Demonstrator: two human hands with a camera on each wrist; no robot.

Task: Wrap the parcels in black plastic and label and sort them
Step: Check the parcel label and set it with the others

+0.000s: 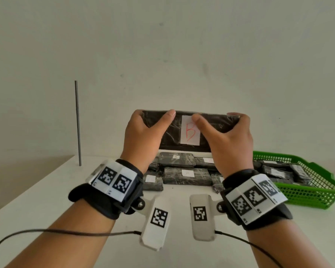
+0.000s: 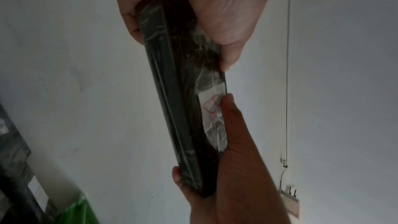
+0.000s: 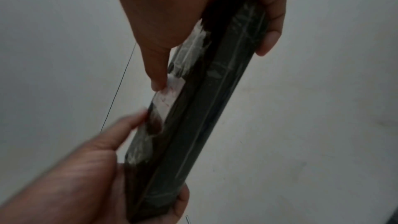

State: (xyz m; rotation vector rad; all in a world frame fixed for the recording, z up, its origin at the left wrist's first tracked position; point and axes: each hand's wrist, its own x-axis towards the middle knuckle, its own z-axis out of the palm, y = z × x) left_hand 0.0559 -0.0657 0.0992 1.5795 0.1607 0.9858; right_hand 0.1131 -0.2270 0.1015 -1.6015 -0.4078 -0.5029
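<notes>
A flat parcel wrapped in black plastic is held upright in the air above the table, its face toward me. A white label with a red "B" sits on that face. My left hand grips the parcel's left end, thumb on the front. My right hand grips the right end, its thumb lying on the label's upper edge. In the left wrist view the parcel shows edge-on, label beside the right thumb. In the right wrist view the parcel is likewise edge-on between both hands.
Several black-wrapped, labelled parcels lie on the white table below the held one. A green plastic basket at the right holds more wrapped parcels. A thin metal rod stands upright at the back left. Cables trail from both wrist cameras.
</notes>
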